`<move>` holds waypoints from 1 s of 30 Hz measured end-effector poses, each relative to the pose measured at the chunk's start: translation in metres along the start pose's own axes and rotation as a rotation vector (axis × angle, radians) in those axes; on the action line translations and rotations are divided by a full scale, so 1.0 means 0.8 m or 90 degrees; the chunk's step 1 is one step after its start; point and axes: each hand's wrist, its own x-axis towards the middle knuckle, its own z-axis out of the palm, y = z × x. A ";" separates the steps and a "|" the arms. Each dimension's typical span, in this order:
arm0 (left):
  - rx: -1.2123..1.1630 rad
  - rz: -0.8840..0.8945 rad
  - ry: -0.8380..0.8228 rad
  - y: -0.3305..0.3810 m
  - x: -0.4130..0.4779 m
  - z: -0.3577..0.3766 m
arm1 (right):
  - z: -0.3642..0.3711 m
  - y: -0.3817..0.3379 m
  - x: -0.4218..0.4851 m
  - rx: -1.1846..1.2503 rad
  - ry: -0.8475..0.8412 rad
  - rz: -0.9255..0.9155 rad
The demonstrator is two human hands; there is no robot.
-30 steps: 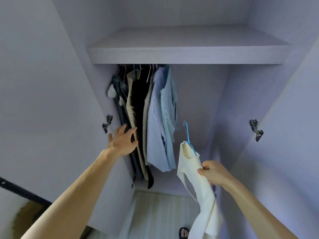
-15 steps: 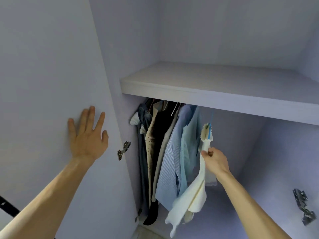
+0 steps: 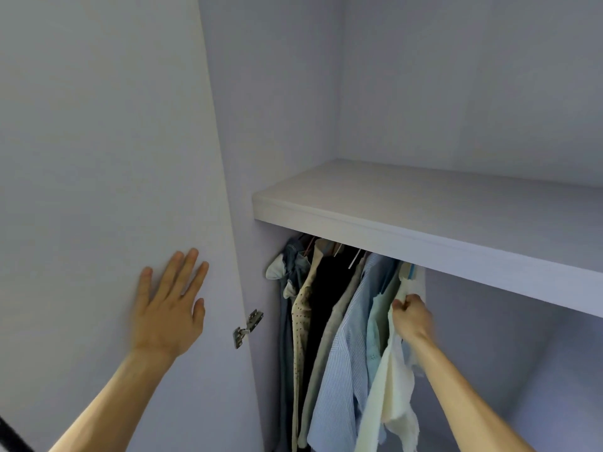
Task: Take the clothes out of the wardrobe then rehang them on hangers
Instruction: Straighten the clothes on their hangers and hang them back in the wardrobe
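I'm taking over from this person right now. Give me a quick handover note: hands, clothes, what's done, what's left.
Left hand: flat on the wardrobe door, fingers straight, holding nothing.
Right hand: grips the cream garment near its top, just under the shelf, at the right end of the hanging clothes.
Done: garment seems to be on its blue hanger.
To do: the rail is hidden, so check the hook seats, then let go.
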 end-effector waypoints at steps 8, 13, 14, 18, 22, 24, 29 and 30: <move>0.054 -0.018 -0.082 0.006 0.003 -0.008 | 0.037 0.024 -0.012 0.024 -0.025 -0.021; 0.083 -0.025 -0.117 0.009 -0.003 0.000 | 0.054 0.024 -0.024 -0.057 -0.071 -0.039; 0.085 -0.027 -0.129 0.009 -0.006 0.001 | 0.057 0.025 -0.027 -0.066 -0.077 -0.039; 0.078 -0.054 -0.201 0.013 -0.042 -0.002 | 0.054 0.028 -0.050 -0.049 -0.097 -0.026; 0.090 -0.103 -0.366 0.010 -0.104 -0.009 | 0.046 0.027 -0.121 0.007 -0.106 -0.043; 0.031 -0.160 -0.441 0.008 -0.145 -0.019 | 0.048 0.021 -0.169 0.017 -0.123 -0.079; -0.085 -0.287 -0.528 0.002 -0.292 -0.086 | 0.076 -0.006 -0.322 0.025 -0.314 -0.218; -0.087 -0.305 -0.543 -0.003 -0.327 -0.103 | 0.085 -0.013 -0.356 0.022 -0.361 -0.264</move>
